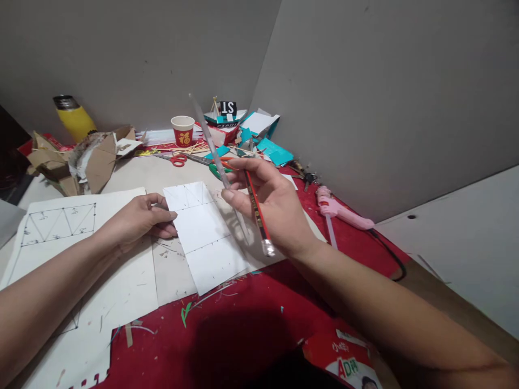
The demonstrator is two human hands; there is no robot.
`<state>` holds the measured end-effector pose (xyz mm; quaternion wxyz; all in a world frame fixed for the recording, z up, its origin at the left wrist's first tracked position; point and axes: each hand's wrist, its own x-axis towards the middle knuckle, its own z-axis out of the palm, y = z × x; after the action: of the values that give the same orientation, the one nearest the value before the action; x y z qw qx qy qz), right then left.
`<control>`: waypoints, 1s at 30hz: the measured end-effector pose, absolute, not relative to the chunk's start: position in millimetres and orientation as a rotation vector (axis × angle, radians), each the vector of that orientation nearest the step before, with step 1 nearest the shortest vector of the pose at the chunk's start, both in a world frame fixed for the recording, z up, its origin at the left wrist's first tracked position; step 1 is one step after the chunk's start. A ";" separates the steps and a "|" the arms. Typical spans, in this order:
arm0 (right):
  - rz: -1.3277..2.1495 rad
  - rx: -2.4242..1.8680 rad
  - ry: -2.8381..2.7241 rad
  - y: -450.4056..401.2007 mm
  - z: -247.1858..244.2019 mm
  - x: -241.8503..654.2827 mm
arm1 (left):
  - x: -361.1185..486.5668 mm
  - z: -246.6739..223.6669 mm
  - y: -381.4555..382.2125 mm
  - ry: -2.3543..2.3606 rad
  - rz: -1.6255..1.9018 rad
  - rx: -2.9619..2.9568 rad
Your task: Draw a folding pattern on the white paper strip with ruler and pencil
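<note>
My left hand pinches the left edge of a narrow white sheet of paper, marked with pencil lines and a zigzag near its top. Raised over that sheet's right side, my right hand is closed on two things. A clear plastic strip, probably a ruler, is pinched between thumb and fingers, tilted on edge. A red and black pencil lies across the palm, its eraser end pointing down. Under my left forearm is a larger sheet with a drawn truss pattern of triangles.
At the back stand a red paper cup, red-handled scissors, teal cardboard scraps and a yellow bottle. Torn cardboard lies left. A pink glue gun with a black cord rests right. A red packet is in front.
</note>
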<state>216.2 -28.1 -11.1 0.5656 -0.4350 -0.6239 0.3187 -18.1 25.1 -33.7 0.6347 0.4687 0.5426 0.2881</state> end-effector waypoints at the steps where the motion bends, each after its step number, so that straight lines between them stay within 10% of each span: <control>1: 0.776 -1.042 -1.497 -35.1 -3.5 218.4 | -18.3 -33.2 25.0 1.248 0.656 1.067; 30: 0.255 -1.413 -1.996 -146.8 -45.7 289.1 | -23.2 -35.7 29.9 1.290 0.609 1.087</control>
<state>289.1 -146.8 -45.7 0.3346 -0.5416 -0.7650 0.0976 -23.2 29.9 -35.7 0.6241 0.4734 0.5621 0.2654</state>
